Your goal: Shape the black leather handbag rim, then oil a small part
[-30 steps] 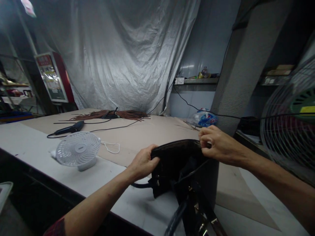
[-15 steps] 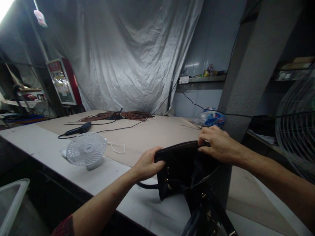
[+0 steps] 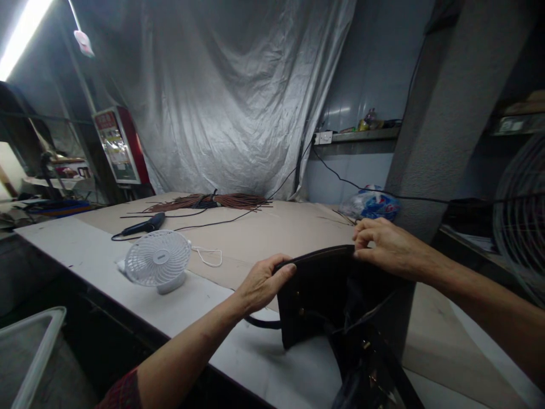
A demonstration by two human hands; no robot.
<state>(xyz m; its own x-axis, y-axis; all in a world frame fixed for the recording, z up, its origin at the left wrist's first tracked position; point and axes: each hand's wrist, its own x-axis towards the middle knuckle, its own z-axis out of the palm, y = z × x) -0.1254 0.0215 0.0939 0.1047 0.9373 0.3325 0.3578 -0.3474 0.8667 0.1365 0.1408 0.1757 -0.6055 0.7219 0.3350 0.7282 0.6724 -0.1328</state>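
A black handbag (image 3: pixel 315 278) with gold-coloured metal fittings stands partly opened out on the white table edge. My left hand (image 3: pixel 266 281) grips the left end of its upper rim, thumb lying along the inner face. At the right end of the same rim, my right hand (image 3: pixel 381 247) pinches the edge between thumb and curled fingers. A dark strap loops out on the bag's left side, and more dark straps hang at the lower right. The inside of the bag is too dark to make out.
Left of the bag stands a small white fan (image 3: pixel 158 258) with a white cord loop. Behind it lie a dark corded tool (image 3: pixel 145 225) and a bundle of brown strips (image 3: pixel 208 201). A blue-and-white plastic bag (image 3: pixel 374 203) sits near the pillar; a wire-guarded fan (image 3: pixel 519 221) stands at right.
The view has swung slightly left, so everything sits further right. Both hands keep their hold on the rim; my left thumb has shifted up closer to the edge.
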